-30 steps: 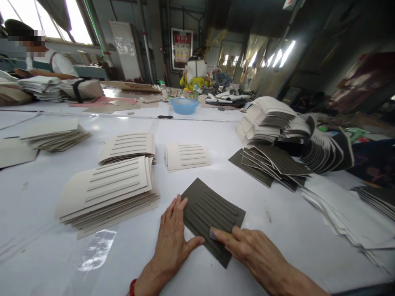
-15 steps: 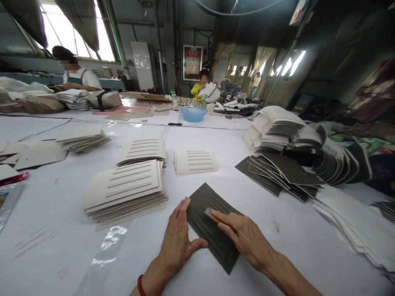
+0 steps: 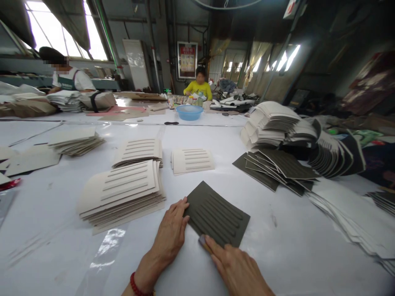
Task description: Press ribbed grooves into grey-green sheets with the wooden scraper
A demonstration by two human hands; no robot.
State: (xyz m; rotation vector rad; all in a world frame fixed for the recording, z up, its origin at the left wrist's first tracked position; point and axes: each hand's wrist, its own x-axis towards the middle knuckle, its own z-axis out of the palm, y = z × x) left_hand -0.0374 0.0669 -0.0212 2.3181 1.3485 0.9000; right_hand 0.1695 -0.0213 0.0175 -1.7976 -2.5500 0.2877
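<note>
A dark grey-green panel (image 3: 217, 211) with several raised parallel ribs lies on the white table. My left hand (image 3: 170, 232), fingers extended and a red bead bracelet at the wrist, rests against the panel's left edge. Near the lower left edge my right hand (image 3: 236, 265) is closed round a small flat scraper-like tool (image 3: 203, 241), brownish with a grey tip. The tip sits at the panel's lower edge; most of the tool is hidden by the fingers. Several similar dark panels (image 3: 277, 166) are fanned out to the right.
Pale ribbed sheets are stacked at the left (image 3: 120, 193), with a smaller pile (image 3: 193, 160) ahead. More sheet stacks (image 3: 270, 123) stand at the right, beside loose white sheets (image 3: 345, 213). A blue basin (image 3: 189, 113) sits farther back. Two co-workers are across the table.
My right hand has moved with the tool from the panel's middle down to its lower left edge, uncovering the ribs. My left thumb has drawn in toward the fingers.
</note>
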